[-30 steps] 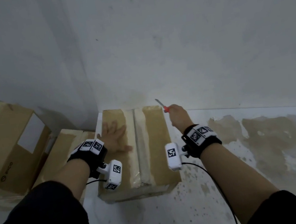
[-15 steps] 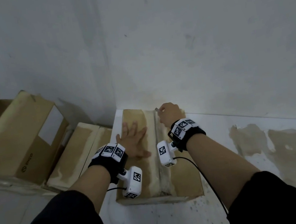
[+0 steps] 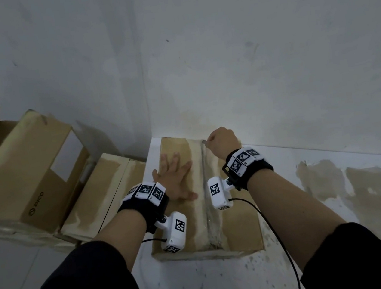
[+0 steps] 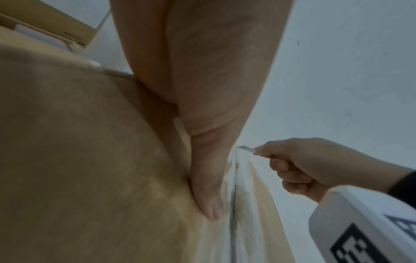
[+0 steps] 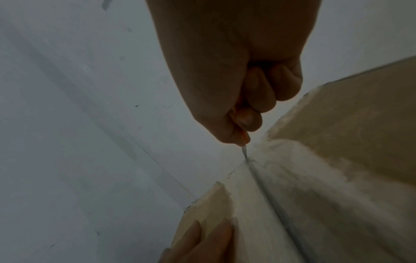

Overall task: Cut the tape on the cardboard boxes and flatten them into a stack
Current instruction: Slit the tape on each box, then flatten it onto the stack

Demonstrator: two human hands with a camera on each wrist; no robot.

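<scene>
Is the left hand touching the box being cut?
Touching. The head view shows the left hand spread flat on the box top.

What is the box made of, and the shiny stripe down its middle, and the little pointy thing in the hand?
The box looks like brown cardboard: dull, matte, with folded flaps. The stripe seems to be clear plastic tape, glossy and pale along the seam. The blade in the right hand looks like thin grey metal with a flat sheen; its handle shows only an orange sliver, probably plastic, hard to tell.
</scene>
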